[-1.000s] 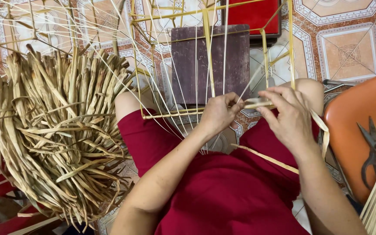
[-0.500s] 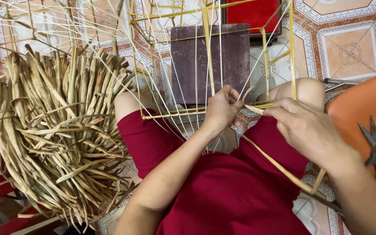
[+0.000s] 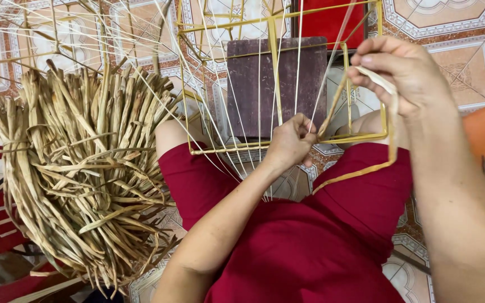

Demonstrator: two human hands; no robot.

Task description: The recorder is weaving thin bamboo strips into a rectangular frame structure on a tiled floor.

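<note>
Flat tan strip [image 3: 389, 120] looping over red-clad lap from gold wire frame [image 3: 276, 147], being pinched between fingers of raised right hand [image 3: 402, 70]; left hand [image 3: 290, 143] clamping closed on frame's lower bar; dried reed bundle [image 3: 79, 168] lying alongside.

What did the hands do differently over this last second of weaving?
The right hand rose up and away from the frame's lower bar, drawing the flat straw strip with it. The left hand stayed gripping the yellow wire frame. The bundle of dried straw did not move.
</note>
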